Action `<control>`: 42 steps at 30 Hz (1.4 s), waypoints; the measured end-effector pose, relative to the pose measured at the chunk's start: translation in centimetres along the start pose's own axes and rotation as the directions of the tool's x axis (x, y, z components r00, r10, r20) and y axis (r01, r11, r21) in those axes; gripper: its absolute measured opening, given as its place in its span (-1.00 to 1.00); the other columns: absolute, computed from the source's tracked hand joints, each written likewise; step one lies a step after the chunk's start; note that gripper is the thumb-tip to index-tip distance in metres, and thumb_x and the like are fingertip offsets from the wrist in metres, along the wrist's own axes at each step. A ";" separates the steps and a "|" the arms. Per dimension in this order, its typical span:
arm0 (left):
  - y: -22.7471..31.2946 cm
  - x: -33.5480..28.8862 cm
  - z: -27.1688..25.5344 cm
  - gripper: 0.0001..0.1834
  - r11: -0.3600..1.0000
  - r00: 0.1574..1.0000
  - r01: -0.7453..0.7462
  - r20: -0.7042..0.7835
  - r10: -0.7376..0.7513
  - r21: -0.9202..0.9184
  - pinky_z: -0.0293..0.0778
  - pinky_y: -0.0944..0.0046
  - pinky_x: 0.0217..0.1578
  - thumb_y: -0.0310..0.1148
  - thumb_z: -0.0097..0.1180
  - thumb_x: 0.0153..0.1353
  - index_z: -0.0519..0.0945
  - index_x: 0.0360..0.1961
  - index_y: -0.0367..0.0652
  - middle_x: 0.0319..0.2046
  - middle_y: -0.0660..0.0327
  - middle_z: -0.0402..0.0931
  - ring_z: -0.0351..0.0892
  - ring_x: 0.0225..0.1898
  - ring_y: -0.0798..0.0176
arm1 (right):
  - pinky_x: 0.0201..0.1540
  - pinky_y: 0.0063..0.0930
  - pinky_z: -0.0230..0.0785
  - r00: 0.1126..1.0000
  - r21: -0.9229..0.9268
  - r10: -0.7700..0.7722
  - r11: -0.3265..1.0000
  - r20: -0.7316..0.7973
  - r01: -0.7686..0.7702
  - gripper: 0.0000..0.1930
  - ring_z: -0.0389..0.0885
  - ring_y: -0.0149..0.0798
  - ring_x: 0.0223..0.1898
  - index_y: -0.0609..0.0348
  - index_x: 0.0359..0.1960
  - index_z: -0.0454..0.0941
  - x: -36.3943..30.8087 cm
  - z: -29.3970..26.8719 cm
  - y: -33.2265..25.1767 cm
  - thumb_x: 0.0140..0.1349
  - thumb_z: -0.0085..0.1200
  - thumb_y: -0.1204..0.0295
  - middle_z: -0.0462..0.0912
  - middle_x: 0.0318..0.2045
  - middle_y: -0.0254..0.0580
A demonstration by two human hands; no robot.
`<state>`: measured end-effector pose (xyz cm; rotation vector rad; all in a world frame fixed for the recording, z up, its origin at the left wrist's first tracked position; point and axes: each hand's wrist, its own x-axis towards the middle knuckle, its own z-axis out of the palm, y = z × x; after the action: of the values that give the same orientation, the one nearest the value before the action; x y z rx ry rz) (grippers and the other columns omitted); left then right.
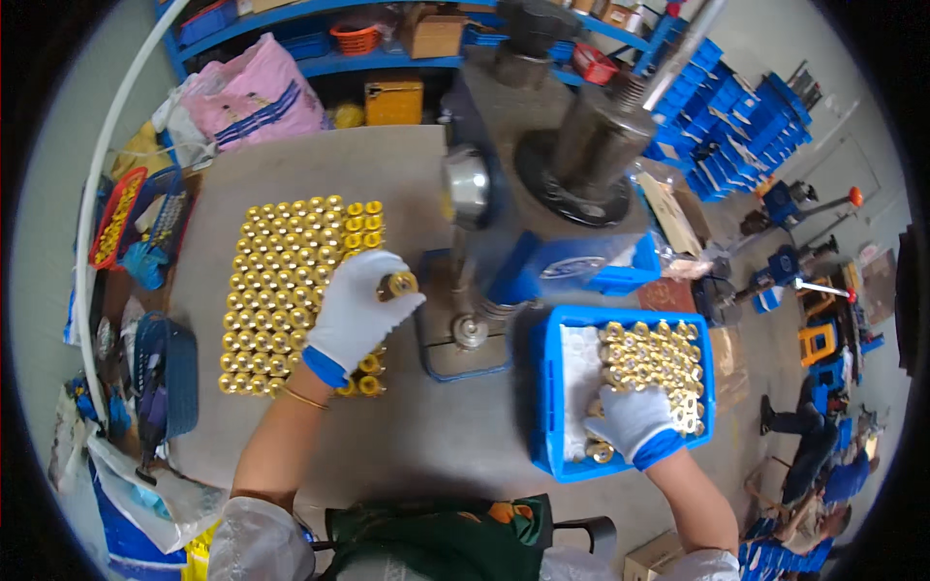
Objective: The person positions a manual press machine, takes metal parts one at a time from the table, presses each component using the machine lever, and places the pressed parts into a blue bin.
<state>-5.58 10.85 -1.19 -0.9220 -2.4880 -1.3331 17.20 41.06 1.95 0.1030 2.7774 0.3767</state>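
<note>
Left of the arbor press (591, 145), the left hand (354, 305) is pinching one brass fitting (402, 283) beside rows of fittings (279, 263). Right of it, the right hand (635, 418) is curving over brass pieces (651, 353) partly filling a blue crate (549, 397); that hand's grip, and which batch is done, aren't showing.

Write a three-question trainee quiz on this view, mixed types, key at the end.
1. True or false: the left hand holds a golden part.

2. Multiple choice: where is the right hand?
A) On a pink bag
B) Over the blue bin
C) In an orange basket

3. Fill in: the golden rows sit on the table to the ____ of the press, as pictured.

Key: 1. True. 2. B. 3. left.
</note>
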 end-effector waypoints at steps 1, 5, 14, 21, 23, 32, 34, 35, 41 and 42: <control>-1.3 -0.3 -1.3 -0.72 0.997 0.998 -0.010 -0.059 0.015 0.080 0.51 0.10 -0.10 -0.34 0.46 -0.08 0.65 -0.37 -0.22 -0.29 0.09 0.63 0.61 -0.18 -0.02 | -0.37 -0.09 0.48 0.999 -0.012 -0.032 0.999 -0.004 0.032 -0.74 0.67 -0.05 -0.49 -0.03 -0.44 0.68 0.2 0.3 -0.1 0.16 0.11 0.10 0.67 -0.54 -0.17; -6.7 -3.3 -6.2 -0.65 0.961 0.994 0.035 -0.112 -0.004 0.276 0.47 0.09 0.07 -0.26 0.49 -0.07 0.70 -0.27 -0.17 -0.15 0.08 0.62 0.57 -0.03 -0.04 | -0.44 -0.09 0.48 0.963 -0.111 -0.270 0.956 0.026 0.271 -0.79 0.69 -0.05 -0.47 -0.02 -0.48 0.66 0.6 1.3 1.4 0.18 0.08 0.20 0.67 -0.49 -0.21; -7.6 -6.8 -7.8 -0.61 0.821 0.989 0.023 0.107 -0.102 0.571 0.12 -0.11 0.30 -0.05 0.41 -0.02 0.74 -0.13 0.14 0.15 0.06 0.46 0.23 0.30 -0.13 | -0.04 -0.07 0.43 0.858 0.394 -0.295 0.793 -0.420 0.465 -0.67 0.63 0.12 -0.27 0.12 -0.25 0.60 8.2 -7.0 -3.6 0.24 0.13 0.09 0.67 -0.37 0.07; -6.9 -7.5 -7.3 -0.50 0.781 0.980 -0.008 0.160 -0.117 0.624 0.09 -0.12 0.32 -0.04 0.31 0.10 0.63 0.09 0.15 0.23 -0.01 0.38 0.23 0.30 -0.16 | 0.09 -0.06 0.37 0.858 0.462 -0.296 0.744 -0.419 0.482 -0.61 0.57 0.09 -0.02 0.04 -0.06 0.64 13.7 -2.8 -8.0 0.22 0.15 0.07 0.66 -0.09 0.00; -6.3 -7.3 -7.6 -0.43 0.776 0.986 -0.005 0.134 -0.102 0.631 0.11 -0.13 0.32 -0.02 0.32 0.10 0.59 0.14 0.05 0.22 -0.08 0.36 0.23 0.30 -0.19 | 0.16 -0.05 0.34 0.885 0.538 -0.325 0.706 -0.333 0.461 -0.61 0.52 0.10 0.07 0.05 0.00 0.60 13.8 -2.9 -7.7 0.21 0.19 0.14 0.62 0.01 0.02; 1.3 -2.7 4.1 -0.44 0.982 0.972 -0.165 0.187 0.145 0.097 0.41 0.00 0.11 -0.04 0.38 0.01 0.59 -0.06 -0.20 -0.06 -0.03 0.56 0.53 0.01 -0.11 | 0.27 -0.11 0.27 0.698 0.267 0.181 -0.835 -0.693 0.481 -0.46 0.49 0.02 0.13 0.40 0.24 0.32 9.4 -24.1 0.4 0.47 -0.11 0.14 0.55 0.10 0.08; 0.5 -2.7 6.1 -0.48 0.983 0.980 -0.161 0.131 0.150 0.083 0.42 0.00 0.09 -0.03 0.37 -0.01 0.61 -0.13 -0.17 -0.13 0.01 0.59 0.55 -0.03 -0.10 | 0.33 -0.03 0.21 0.460 0.271 0.045 -0.756 -0.887 0.596 -0.47 0.47 0.08 0.19 0.35 0.30 0.28 4.6 -22.4 3.3 0.48 -0.14 0.18 0.53 0.12 0.13; 0.1 -2.5 7.0 -0.50 0.988 0.974 -0.113 0.208 0.090 0.105 0.42 0.00 0.07 -0.03 0.37 -0.01 0.62 -0.14 -0.15 -0.16 0.03 0.60 0.55 -0.05 -0.09 | 0.33 -0.03 0.21 0.469 0.281 0.039 -0.755 -0.882 0.592 -0.47 0.47 0.08 0.19 0.35 0.30 0.28 5.3 -21.6 4.2 0.48 -0.14 0.18 0.53 0.12 0.13; 0.8 -2.1 8.1 -0.59 0.998 0.968 -0.053 0.247 0.040 0.045 0.43 0.01 0.03 -0.08 0.37 -0.06 0.66 -0.27 -0.16 -0.21 0.08 0.64 0.59 -0.09 -0.01 | 0.20 -0.26 0.28 0.829 0.821 0.166 0.335 -0.535 0.463 -0.25 0.51 -0.17 0.00 0.39 0.38 0.19 -3.8 -10.9 -0.6 0.27 0.10 0.17 0.51 0.15 -0.07; 1.3 -2.2 8.3 -0.59 0.997 0.966 -0.063 0.252 0.052 0.034 0.43 0.01 0.03 -0.08 0.37 -0.06 0.66 -0.27 -0.16 -0.21 0.08 0.64 0.59 -0.09 -0.01 | 0.18 -0.30 0.29 0.836 0.801 0.246 0.506 -0.490 0.320 -0.21 0.52 -0.21 -0.03 0.40 0.39 0.17 -4.5 -10.8 -0.4 0.23 0.15 0.17 0.51 0.15 -0.10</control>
<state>-1.99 17.03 -6.11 -1.2117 -2.6365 -1.2085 17.83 37.50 13.06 0.1855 3.1987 -1.2926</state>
